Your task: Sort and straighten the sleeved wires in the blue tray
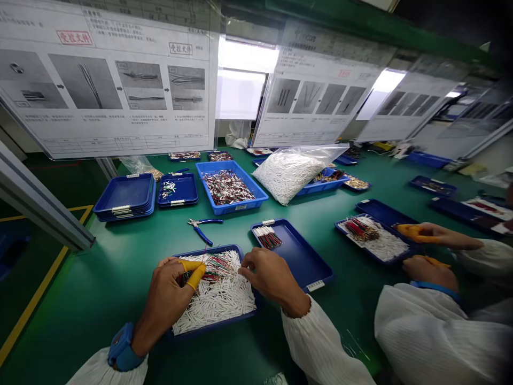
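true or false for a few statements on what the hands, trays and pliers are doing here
1. The left hand holds a bundle of thin wires over a blue tray of white tubes. True.
2. The right hand grips the pliers. False: the pliers lie on the green table, apart from both hands.
3. The left hand wears yellow finger cots. True.
4. The big clear bag holds red wires. False: it holds white tubes.
5. A co-worker's hands are at another tray on the right. True.

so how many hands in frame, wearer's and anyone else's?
4. Wearer's left hand and right hand over the near tray of white tubes; a co-worker's two hands at right. More may be out of frame.
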